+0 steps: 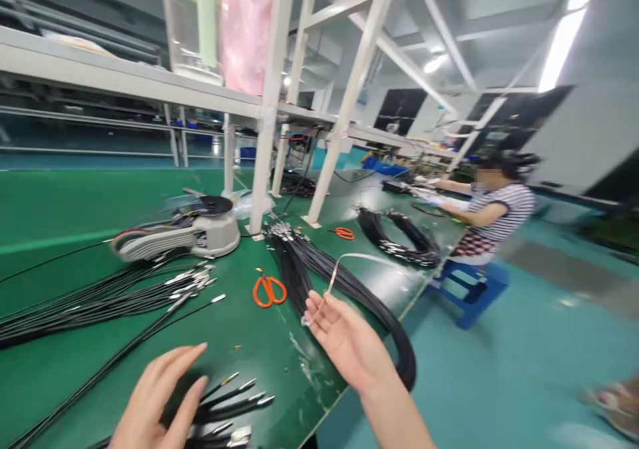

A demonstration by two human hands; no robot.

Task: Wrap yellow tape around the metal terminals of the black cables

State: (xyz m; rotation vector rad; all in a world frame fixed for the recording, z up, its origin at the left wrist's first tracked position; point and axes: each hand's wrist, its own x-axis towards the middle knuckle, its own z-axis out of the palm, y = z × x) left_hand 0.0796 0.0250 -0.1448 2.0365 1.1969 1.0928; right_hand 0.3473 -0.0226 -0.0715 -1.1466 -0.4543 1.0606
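My right hand (347, 336) is above the green table, palm partly up, with its fingers closed on a thin whitish strip (333, 273). The strip rises from the fingers and bends over to the right. At the lower left, my left hand (162, 396) has its thumb and fingers apart, beside a bunch of black cables (224, 406) with metal ends. Whether it touches those cables is hidden. Behind my right hand lies a thick bundle of black cables (349, 283), curving over the table's right edge. Orange-handled scissors (269, 292) lie between the hands, farther back.
Long black cables (110, 302) spread across the left, near a beige device with a black reel (214, 226). Farther back are second orange scissors (344, 233) and a coiled cable bundle (399, 243). White posts (267, 116) carry a shelf. A person (492, 209) sits at the right.
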